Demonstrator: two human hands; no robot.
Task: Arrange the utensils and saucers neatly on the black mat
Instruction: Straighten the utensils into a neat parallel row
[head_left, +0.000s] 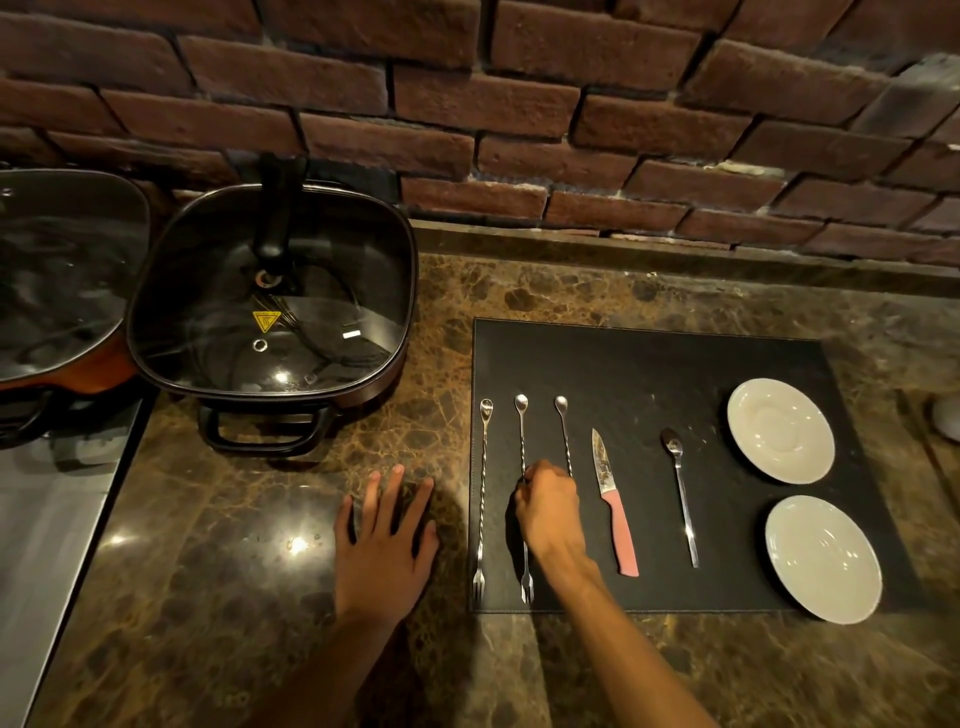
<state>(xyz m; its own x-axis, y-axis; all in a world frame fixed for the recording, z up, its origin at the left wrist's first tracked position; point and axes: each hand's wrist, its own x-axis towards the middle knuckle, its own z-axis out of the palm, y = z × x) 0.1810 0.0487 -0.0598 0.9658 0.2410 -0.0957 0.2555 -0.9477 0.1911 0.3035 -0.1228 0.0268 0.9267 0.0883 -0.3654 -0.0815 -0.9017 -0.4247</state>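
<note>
A black mat (649, 364) lies on the marble counter. Three long twisted bar spoons with fork ends lie side by side on its left part: the left one (483, 493), the middle one (521, 436) and the right one (563, 431). A pink-handled knife (615, 512) and a short spoon (681, 499) lie to their right. Two white saucers sit at the mat's right, one far (780, 430) and one near (823, 558). My right hand (550, 506) rests over the middle and right bar spoons, fingertips pinching the middle one's stem. My left hand (387, 540) lies flat on the counter.
A square electric pan with a glass lid (270, 306) stands at the back left, with a second lidded pan (57, 280) beside it. A steel surface (47, 545) borders the counter (234, 571) on the left. A brick wall (519, 104) runs behind.
</note>
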